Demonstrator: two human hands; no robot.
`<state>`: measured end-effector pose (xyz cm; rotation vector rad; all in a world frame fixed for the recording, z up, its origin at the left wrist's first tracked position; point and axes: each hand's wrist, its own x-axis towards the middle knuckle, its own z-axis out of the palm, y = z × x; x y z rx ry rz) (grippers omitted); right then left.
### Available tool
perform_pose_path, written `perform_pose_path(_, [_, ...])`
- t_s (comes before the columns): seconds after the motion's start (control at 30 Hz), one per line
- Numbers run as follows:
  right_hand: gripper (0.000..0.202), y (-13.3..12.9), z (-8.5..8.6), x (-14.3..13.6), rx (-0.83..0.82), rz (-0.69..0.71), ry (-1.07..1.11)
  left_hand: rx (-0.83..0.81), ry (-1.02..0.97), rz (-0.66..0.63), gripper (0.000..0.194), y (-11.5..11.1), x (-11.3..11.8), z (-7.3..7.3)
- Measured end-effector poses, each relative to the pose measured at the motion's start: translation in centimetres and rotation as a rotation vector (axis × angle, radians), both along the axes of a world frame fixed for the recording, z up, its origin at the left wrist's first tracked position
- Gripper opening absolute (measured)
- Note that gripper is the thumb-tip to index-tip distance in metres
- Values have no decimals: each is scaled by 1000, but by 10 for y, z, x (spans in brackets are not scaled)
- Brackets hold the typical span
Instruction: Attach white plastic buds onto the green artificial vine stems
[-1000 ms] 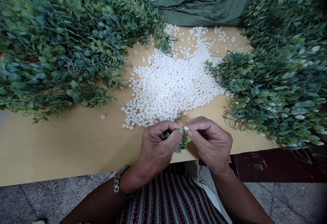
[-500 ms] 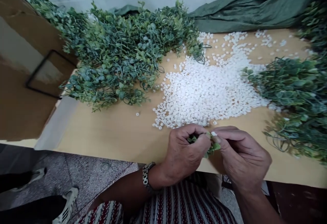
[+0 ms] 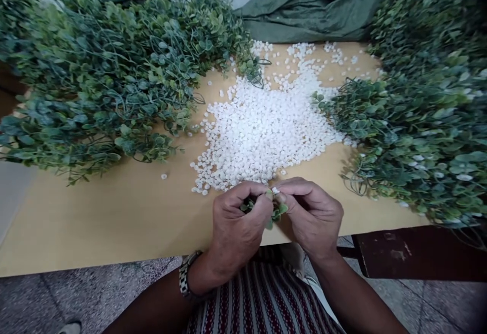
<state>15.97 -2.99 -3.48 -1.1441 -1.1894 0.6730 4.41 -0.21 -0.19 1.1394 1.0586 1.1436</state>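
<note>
Pale sheet (image 3: 15, 192), qty 1: at L end of tabletop (image 3: 99, 227), reaching twd near L corner. Shoe (image 3: 70, 328), qty 1, part only: on speckled floor (image 3: 125, 288), below near edge. Leafy heap, L (image 3: 114, 80): grn artificial-looking sprays w/ loose wiry stems, covers far L corner & most of L side; stem count can't be told. Loose white pc (image 3: 164, 176), qty 1: lies apart, betw. L heap & near edge. Wristwatch (image 3: 185, 275), metal band: on L wrist. L hand (image 3: 239, 222): over near edge, abt mid-length; thumb & forefinger pinched tight on sprig. Striped garment (image 3: 251, 298), dk red/grey/blk: below near edge. White pcs, pile (image 3: 262, 126): small, roundish, qty many; mid-tabletop, dense at ctr, thinning twd far edge. Sprig (image 3: 282, 209), grn, qty 1: above near edge, betw. both hands, leaves also showing inside curl of L hand. Held white pc (image 3: 275, 190), qty 1: at tip of sprig, nipped by R thumb & forefinger; whether seated on stem can't be told. Dk grn cloth (image 3: 312, 14), crumpled: along far edge, behind pile. R hand (image 3: 315, 217): just beside L hand, fingertips closed narrow. Dk red board (image 3: 411, 253), scuffed: below near edge, R side. Leafy heap, R (image 3: 429, 126): covers R end, some white bits among leaves.
</note>
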Motion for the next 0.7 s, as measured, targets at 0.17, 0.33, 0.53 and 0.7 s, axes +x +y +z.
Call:
perform_pose_path(0.17, [1,0,-1,3,-114,-4,117,16,43,14,15,-1,4,-2])
perform_pose_path(0.33, [3,0,-2,4,-77,20,142,17,45,4,15,-1,6,-4])
perform_pose_path(0.53, [9,0,-1,4,-31,3,121,5,35,-7,15,-1,7,-2])
perform_pose_path(0.7, [11,0,-2,3,42,-44,3,7,37,9,16,-3,7,-4])
